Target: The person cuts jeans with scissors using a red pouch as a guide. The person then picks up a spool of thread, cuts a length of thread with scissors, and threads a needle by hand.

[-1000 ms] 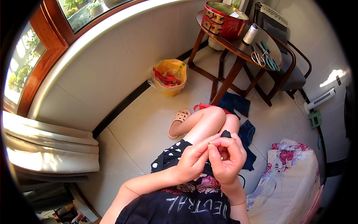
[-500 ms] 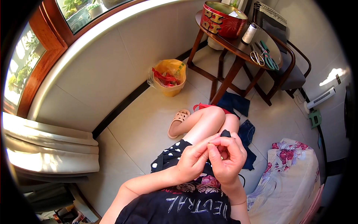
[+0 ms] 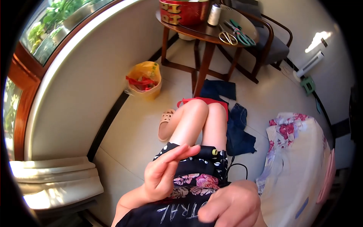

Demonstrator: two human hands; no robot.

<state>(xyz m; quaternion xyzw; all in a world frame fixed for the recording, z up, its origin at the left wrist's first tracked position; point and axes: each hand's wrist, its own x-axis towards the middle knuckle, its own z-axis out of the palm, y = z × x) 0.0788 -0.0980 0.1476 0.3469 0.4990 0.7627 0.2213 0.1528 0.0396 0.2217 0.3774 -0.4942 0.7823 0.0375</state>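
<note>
My left hand (image 3: 162,172) is raised over my lap, its fingers fairly straight and pressed together against the thumb. Anything pinched there is too small to see. Close to my chest, my right hand (image 3: 234,204) is curled with the fingertips pointing left; it is blurred, and whatever it holds is hidden. A black spool with a yellow-green end (image 3: 214,152), probably of dark thread, lies on my lap across the polka-dot cloth (image 3: 223,162), just beyond my left fingertips. Neither hand touches it.
Ahead, a round wooden table (image 3: 204,34) carries a red tin (image 3: 183,13), a white thread cone (image 3: 214,15), gold-handled scissors (image 3: 228,38) and green-handled tools (image 3: 244,38). Dark denim pieces (image 3: 238,136) lie on the floor. A yellow bin (image 3: 151,90) stands left, a flower-patterned cover (image 3: 291,162) right.
My hands, earlier together at the fingertips above my knees, have come apart. The right one has drawn back towards my chest; the left has moved left. The view has shifted, and the black spool shows on my lap.
</note>
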